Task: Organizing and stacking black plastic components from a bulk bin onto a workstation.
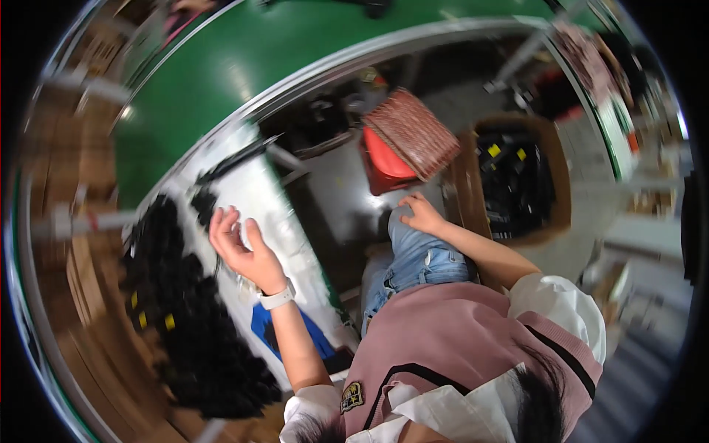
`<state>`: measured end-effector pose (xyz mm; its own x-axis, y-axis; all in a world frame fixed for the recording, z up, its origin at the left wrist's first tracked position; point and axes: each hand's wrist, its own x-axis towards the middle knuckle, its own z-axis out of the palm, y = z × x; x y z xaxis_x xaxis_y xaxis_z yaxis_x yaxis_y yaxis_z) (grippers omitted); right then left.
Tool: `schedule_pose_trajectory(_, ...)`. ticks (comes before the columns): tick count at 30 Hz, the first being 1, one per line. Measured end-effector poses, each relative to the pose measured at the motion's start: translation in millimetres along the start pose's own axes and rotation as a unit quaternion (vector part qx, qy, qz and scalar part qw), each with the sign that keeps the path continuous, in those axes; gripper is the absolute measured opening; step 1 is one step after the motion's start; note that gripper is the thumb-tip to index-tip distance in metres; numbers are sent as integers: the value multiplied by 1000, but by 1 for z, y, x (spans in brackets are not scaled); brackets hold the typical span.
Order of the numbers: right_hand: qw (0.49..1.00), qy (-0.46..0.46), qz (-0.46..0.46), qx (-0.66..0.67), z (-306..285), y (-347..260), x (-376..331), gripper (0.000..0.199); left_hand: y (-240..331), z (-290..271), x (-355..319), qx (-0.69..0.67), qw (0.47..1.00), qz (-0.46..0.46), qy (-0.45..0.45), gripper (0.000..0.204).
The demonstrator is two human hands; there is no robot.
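Note:
My left hand (242, 249), with a white band at the wrist, is raised over the white tabletop (277, 229). Its fingers are apart, the palm is turned up, and nothing is in it. Close to its fingertips lies a dark, slim, elongated item (233, 160). Left of the hand spreads a long heap of black items (185, 310) with a few yellow tags; blur hides their kind. My right hand (423, 214) hovers at or rests on my knee in blue jeans (425, 255); which of the two I cannot tell. It holds nothing, and its fingers are loosely bent and apart.
Ahead stands a red stool (388, 159) with a brown woven mat (413, 133) on top. An open cardboard box (563, 188) of black items with yellow tags is at my right. A blue piece (317, 336) lies near my left forearm. Cardboard boxes (88, 266) line the far left.

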<state>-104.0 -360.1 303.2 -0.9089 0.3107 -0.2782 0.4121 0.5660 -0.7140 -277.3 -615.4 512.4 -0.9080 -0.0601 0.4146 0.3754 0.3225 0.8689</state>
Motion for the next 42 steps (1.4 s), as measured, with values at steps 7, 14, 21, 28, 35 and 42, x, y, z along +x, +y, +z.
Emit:
schedule_pose_trajectory(7,965,150,194,88,-24,156,-81,35,-8,211,-125,-141,884,-152,-418,8)
schedule_pose_trajectory(14,884,271,340,169,-70,287,-120,25,-2,371,-283,-58,717,-229,-656,17)
schedule_pose_trajectory(21,737,300,560,230,-104,483,-141,29,-31,530,-416,88,589,-4,-803,23)
schedule_pose_trajectory(28,729,411,523,-163,-207,661,-117,67,-73,709,-517,88,575,120,-804,43)
schedule_pose_trajectory(35,712,369,577,-156,-266,768,-123,85,-83,851,-607,145,626,40,-765,106)
schedule_pose_trajectory(42,815,268,510,55,-259,784,-108,98,-103,885,-637,253,603,-25,-756,99)
